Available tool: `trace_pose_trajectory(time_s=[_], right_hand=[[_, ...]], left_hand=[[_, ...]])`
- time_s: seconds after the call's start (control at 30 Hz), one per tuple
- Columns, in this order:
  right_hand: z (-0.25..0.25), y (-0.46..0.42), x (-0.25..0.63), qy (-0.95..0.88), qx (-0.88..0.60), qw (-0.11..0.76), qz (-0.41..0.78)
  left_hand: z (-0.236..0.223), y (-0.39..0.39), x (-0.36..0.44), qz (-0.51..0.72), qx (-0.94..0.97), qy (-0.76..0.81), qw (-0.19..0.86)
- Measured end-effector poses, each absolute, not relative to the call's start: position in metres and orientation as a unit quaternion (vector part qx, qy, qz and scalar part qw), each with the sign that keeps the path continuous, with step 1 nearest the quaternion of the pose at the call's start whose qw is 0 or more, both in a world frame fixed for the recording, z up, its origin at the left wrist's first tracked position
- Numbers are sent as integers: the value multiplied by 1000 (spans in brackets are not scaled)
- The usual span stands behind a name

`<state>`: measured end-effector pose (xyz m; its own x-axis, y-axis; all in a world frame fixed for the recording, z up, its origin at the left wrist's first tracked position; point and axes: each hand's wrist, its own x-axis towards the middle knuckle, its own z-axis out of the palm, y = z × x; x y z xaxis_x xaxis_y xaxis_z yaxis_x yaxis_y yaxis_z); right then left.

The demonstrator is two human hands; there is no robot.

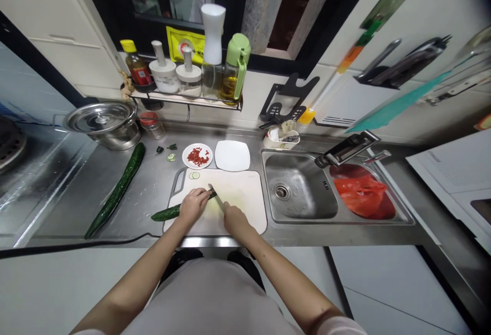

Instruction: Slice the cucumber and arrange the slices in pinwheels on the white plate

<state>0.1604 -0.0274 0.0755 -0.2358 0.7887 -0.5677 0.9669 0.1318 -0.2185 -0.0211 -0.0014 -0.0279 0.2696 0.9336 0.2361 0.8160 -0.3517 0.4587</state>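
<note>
My left hand (195, 204) is closed over a dark green cucumber (166, 214) lying across the white cutting board (245, 207). The cucumber's near-left end sticks out past the board's edge. In my right hand (237, 223) is a knife (217, 197), its blade angled against the cucumber's right end, close to my left fingertips. The knife's handle is hidden in my grip. Thin cucumber slices (194, 175) rest at the board's upper left. Behind the board are a white plate (232, 155) and a small dish of red pieces (197, 156).
A second long cucumber (117, 192) lies left on the steel counter, near a lidded pot (105, 123). Small green scraps (171, 157) sit behind the board. To the right is a sink (301, 192) with a red bag (360, 194) beside it. A seasoning rack (187, 97) hangs above.
</note>
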Motion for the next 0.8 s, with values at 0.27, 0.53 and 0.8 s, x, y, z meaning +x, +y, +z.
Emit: trace_pose_trajectory(time_s=[0.27, 0.53, 0.8], right_hand=[[67, -21, 153, 742, 595, 149, -272], [67, -33, 157, 742, 599, 140, -266], [61, -42, 161, 749, 599, 107, -263]], left_hand=[[-28, -1, -22, 232, 788, 557, 120], [-28, -1, -24, 220, 792, 557, 121], [-25, -3, -26, 224, 790, 558, 119]])
